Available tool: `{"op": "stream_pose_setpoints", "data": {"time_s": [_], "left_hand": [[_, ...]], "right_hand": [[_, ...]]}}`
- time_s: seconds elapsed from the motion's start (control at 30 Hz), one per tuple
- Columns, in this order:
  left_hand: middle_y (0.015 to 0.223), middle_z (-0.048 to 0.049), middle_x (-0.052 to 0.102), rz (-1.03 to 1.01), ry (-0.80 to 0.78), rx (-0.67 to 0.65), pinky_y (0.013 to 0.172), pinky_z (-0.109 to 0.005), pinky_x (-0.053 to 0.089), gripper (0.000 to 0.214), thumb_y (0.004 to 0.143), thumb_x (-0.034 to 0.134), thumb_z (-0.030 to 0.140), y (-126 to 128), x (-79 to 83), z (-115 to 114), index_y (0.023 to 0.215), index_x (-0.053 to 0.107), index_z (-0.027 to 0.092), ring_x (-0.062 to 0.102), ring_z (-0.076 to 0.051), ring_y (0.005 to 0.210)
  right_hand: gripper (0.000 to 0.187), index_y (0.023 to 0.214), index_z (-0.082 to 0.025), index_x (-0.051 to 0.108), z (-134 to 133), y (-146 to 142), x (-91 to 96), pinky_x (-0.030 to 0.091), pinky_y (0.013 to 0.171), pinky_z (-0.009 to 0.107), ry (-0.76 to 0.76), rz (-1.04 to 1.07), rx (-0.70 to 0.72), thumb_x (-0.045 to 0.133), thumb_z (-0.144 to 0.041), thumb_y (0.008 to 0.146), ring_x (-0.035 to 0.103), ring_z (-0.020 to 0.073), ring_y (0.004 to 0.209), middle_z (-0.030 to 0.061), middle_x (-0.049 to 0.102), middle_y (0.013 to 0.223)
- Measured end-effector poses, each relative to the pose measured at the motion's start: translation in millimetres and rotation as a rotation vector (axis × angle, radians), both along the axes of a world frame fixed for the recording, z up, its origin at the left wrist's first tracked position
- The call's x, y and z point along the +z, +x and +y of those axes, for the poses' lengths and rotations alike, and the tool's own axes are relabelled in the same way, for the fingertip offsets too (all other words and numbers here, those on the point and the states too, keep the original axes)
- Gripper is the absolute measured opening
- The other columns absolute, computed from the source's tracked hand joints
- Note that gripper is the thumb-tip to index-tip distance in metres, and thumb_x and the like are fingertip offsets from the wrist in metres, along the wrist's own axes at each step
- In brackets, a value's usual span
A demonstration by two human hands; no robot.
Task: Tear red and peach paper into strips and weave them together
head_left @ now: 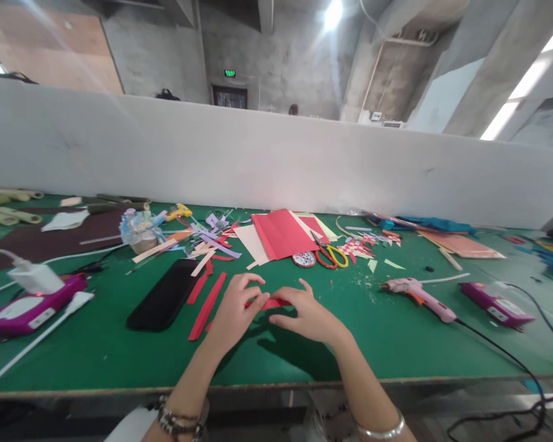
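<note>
Between my hands, above the green tabletop, is a narrow red paper strip (268,304). My left hand (236,312) pinches its left part between thumb and fingers. Fingers of my right hand (311,314) curl over the strip's right end, which they partly hide; the right thumb shows a little below it. More red paper strips (207,307) lie on the table just left of my left hand. Beyond the hands, a stack of red paper (283,234) rests on pale sheets, beside scissors (332,255) with red and yellow handles and a round patterned piece (303,259).
A black phone (163,298) lies left, near colored paper scraps (212,236) and a decorated cup (142,236). Purple power strips (39,307) with cables are at both sides. A pink glue gun (421,296) lies right. A white partition (276,159) stands behind the table.
</note>
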State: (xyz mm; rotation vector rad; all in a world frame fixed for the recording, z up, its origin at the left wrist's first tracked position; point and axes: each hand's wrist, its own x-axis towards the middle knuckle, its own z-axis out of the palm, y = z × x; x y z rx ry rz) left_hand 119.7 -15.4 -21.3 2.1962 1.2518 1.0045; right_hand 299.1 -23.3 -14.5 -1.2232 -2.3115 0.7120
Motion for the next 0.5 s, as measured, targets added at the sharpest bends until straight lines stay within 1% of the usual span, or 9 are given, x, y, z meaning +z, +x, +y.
{"op": "stream_pose_setpoints", "data": {"time_s": [0.07, 0.13, 0.2, 0.27, 0.3, 0.37, 0.43, 0.5], "left_hand": [[0.098, -0.0042, 0.056, -0.074, -0.003, 0.012, 0.089, -0.031, 0.035, 0.035, 0.086, 0.04, 0.039, 0.9, -0.7, 1.6, 0.06, 0.051, 0.018, 0.047, -0.019, 0.097], [0.083, -0.0029, 0.056, -0.151, -0.051, -0.038, 0.08, -0.028, 0.038, 0.036, 0.084, 0.04, 0.041, 3.2, -1.2, 2.4, 0.058, 0.048, 0.018, 0.05, -0.017, 0.083], [0.062, 0.0005, 0.047, -0.2, -0.098, -0.065, 0.069, -0.026, 0.039, 0.041, 0.082, 0.04, 0.047, 6.0, -2.1, 2.6, 0.052, 0.04, 0.018, 0.046, -0.014, 0.065], [0.051, 0.0039, 0.033, -0.236, -0.152, -0.039, 0.058, -0.025, 0.035, 0.048, 0.08, 0.038, 0.054, 8.2, -3.6, 2.4, 0.048, 0.031, 0.019, 0.036, -0.011, 0.053], [0.049, 0.0048, 0.027, -0.264, -0.19, -0.019, 0.053, -0.024, 0.031, 0.05, 0.079, 0.036, 0.058, 8.7, -4.4, 2.1, 0.048, 0.027, 0.019, 0.031, -0.01, 0.05], [0.048, 0.0058, 0.022, -0.333, -0.275, 0.003, 0.046, -0.023, 0.024, 0.053, 0.078, 0.033, 0.063, 8.7, -5.3, 0.9, 0.049, 0.026, 0.02, 0.024, -0.009, 0.047], [0.048, 0.0064, 0.022, -0.384, -0.349, -0.015, 0.044, -0.023, 0.019, 0.053, 0.078, 0.031, 0.065, 7.8, -4.4, -0.7, 0.051, 0.03, 0.019, 0.022, -0.008, 0.046], [0.049, 0.0067, 0.023, -0.418, -0.394, -0.045, 0.043, -0.022, 0.018, 0.051, 0.077, 0.032, 0.065, 6.7, -1.9, -2.5, 0.055, 0.033, 0.019, 0.022, -0.008, 0.045]], "right_hand": [[0.034, 0.103, -0.023, 0.056, -0.8, -1.1, 0.8, 0.005, 0.104, 0.052, -0.084, 0.021, 0.064, 0.052, -0.047, 0.079, 0.056, 0.0192, 0.095, 0.0023, 0.063, 0.098], [0.037, 0.107, -0.023, 0.054, -1.6, -3.3, 1.0, 0.006, 0.104, 0.052, -0.167, 0.059, 0.128, 0.046, -0.049, 0.082, 0.056, 0.019, 0.094, 0.0024, 0.063, 0.097], [0.034, 0.103, -0.022, 0.056, -1.7, -6.6, 0.5, 0.01, 0.104, 0.05, -0.189, 0.094, 0.155, 0.042, -0.047, 0.085, 0.056, 0.0176, 0.09, 0.0017, 0.063, 0.093], [0.028, 0.096, -0.02, 0.059, -1.1, -10.0, -0.1, 0.021, 0.102, 0.044, -0.142, 0.135, 0.154, 0.045, -0.043, 0.085, 0.056, 0.0166, 0.088, 0.0016, 0.063, 0.09], [0.025, 0.093, -0.019, 0.06, -0.5, -11.4, -0.2, 0.027, 0.099, 0.04, -0.113, 0.166, 0.151, 0.048, -0.04, 0.084, 0.055, 0.0162, 0.088, 0.0022, 0.062, 0.091], [0.021, 0.089, -0.018, 0.061, 0.7, -12.7, 0.2, 0.036, 0.089, 0.03, -0.083, 0.253, 0.135, 0.051, -0.035, 0.082, 0.054, 0.0154, 0.089, 0.0036, 0.06, 0.095], [0.02, 0.083, -0.016, 0.061, 1.3, -12.3, 1.4, 0.039, 0.083, 0.025, -0.111, 0.343, 0.123, 0.05, -0.033, 0.083, 0.053, 0.0139, 0.087, 0.0041, 0.058, 0.096], [0.022, 0.078, -0.015, 0.059, 0.9, -10.7, 3.2, 0.039, 0.08, 0.024, -0.164, 0.416, 0.137, 0.05, -0.035, 0.082, 0.052, 0.0128, 0.084, 0.0029, 0.056, 0.092]]}}
